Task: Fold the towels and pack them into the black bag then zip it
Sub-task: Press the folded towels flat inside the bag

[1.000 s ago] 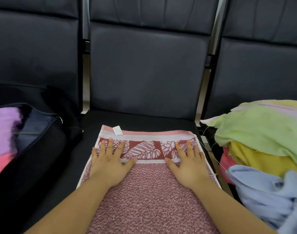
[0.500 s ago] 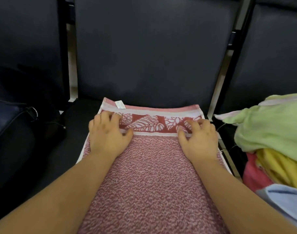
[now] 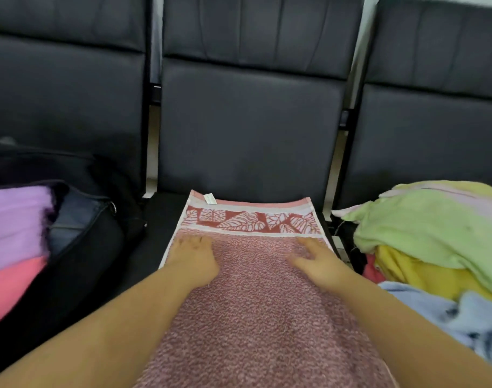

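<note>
**Towel smoothed flat on the middle seat, hands drawing back toward the near edge**

Pink towel [image 3: 261, 303] lies lengthwise on the seat of the middle chair [image 3: 250, 135], its patterned leaf border [image 3: 250, 221] and small white tag [image 3: 210, 198] at the far end by the backrest. A second ago both hands were spread over that border; half a second ago the fingers were curled at its near line. Now the border is fully uncovered, and both hands sit just near of it on the plain speckled part.

The left hand [image 3: 194, 259] rests palm down on the left side of the towel with fingers that look bent under, though blur makes it hard to be sure. The right hand [image 3: 314, 261] lies on the right side with fingers loosely extended and flat on the cloth. Neither pinches an edge that I can see.

My reading: this is a smoothing pass, with the cloth pressed flat before the next fold. The fold itself is not yet made, so this towel is some way from being packed.

The black bag [image 3: 79, 261] stands open on the left seat, with a lilac towel [image 3: 15, 225] and a coral one [image 3: 9, 287] already inside. On the right seat a loose heap waits: green towel [image 3: 424, 228], yellow towel [image 3: 424, 273], pale blue towel [image 3: 446, 317]. Much of the job remains, zipping included.
</note>
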{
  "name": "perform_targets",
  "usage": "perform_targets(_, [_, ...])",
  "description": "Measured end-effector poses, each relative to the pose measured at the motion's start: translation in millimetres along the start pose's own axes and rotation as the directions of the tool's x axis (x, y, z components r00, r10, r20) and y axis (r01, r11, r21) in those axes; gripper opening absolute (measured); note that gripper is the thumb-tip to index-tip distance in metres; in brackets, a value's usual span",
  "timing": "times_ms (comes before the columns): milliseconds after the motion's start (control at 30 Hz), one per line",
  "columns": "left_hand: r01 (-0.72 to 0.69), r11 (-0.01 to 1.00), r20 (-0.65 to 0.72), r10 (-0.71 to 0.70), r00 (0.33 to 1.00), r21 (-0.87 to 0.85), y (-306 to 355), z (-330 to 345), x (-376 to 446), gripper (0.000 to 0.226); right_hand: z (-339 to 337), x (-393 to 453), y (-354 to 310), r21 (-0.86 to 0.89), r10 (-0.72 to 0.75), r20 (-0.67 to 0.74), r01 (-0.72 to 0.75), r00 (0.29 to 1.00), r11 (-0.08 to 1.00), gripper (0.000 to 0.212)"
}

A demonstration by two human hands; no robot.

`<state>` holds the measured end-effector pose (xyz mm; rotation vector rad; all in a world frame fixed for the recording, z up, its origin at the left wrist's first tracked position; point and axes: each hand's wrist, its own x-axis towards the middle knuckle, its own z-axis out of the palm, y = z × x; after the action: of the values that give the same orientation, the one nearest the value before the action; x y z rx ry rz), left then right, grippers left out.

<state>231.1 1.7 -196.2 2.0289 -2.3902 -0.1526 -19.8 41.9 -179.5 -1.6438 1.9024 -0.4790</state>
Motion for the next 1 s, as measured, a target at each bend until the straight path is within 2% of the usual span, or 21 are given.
perform_targets(200, [0.278, 0.96, 0.011, -0.277, 0.961, -0.041, -30, -23, -79, 0.045, -15, -67, 14, -0.302, 0.056, -0.092, -0.082, 0.994, 0.95, 0.057])
perform_targets(300, [0.389, 0.92, 0.108, -0.382, 0.918, -0.05, -45, -20, -107, 0.051, -11, -93, 32, -0.308, 0.095, -0.17, -0.144, 0.981, 0.94, 0.04])
perform_targets(400, [0.442, 0.877, 0.166, -0.415, 0.894, -0.186, -52, -13, -124, 0.051, -6, -114, 40, -0.354, 0.141, -0.202, -0.207, 0.969, 0.912, 0.024])
perform_targets(500, [0.394, 0.872, 0.153, -0.364, 0.919, -0.291, -51, -8, -136, 0.038, -6, -131, 43, -0.422, 0.167, -0.172, -0.226, 0.971, 0.878, 0.046])
perform_targets(533, [0.362, 0.873, 0.139, -0.335, 0.932, -0.327, -49, -9, -140, 0.031, -6, -137, 44, -0.387, 0.171, -0.166, -0.224, 0.971, 0.895, 0.047])
perform_targets(567, [0.332, 0.862, 0.109, -0.315, 0.943, -0.382, -46, -9, -143, 0.025, -6, -140, 48, -0.28, 0.182, -0.162, -0.222, 0.97, 0.934, 0.045])
perform_targets(600, [0.306, 0.832, 0.072, -0.308, 0.949, -0.463, -44, -10, -145, 0.02, -6, -144, 52, -0.092, 0.215, -0.17, -0.233, 0.962, 0.968, 0.04])
perform_targets(667, [0.238, 0.696, 0.014, -0.311, 0.95, -0.677, -43, -12, -149, 0.016, -7, -154, 54, 0.295, 0.276, -0.183, -0.216, 0.944, 0.931, 0.026])
perform_targets(767, [0.137, 0.444, 0.03, -0.24, 0.97, -0.885, -45, -24, -161, 0.027, -15, -167, 52, 0.586, 0.228, -0.174, -0.086, 0.958, 0.806, 0.019])
perform_targets(800, [0.122, 0.419, 0.036, -0.206, 0.978, -0.9, -47, -27, -164, 0.024, -19, -171, 52, 0.63, 0.179, -0.132, -0.057, 0.975, 0.774, 0.027])
perform_targets(867, [0.097, 0.446, 0.052, -0.112, 0.992, -0.89, -54, -31, -172, 0.016, -25, -181, 51, 0.62, 0.066, -0.004, -0.049, 0.998, 0.783, 0.04])
perform_targets(933, [0.089, 0.48, 0.098, -0.006, 0.995, -0.873, -62, -34, -179, 0.018, -28, -189, 53, 0.497, 0.021, 0.079, -0.058, 0.997, 0.866, 0.041])
perform_targets(1000, [0.059, 0.571, 0.102, 0.044, 0.994, -0.819, -69, -37, -187, 0.025, -30, -196, 56, 0.27, 0.024, 0.06, -0.039, 0.998, 0.962, 0.042])
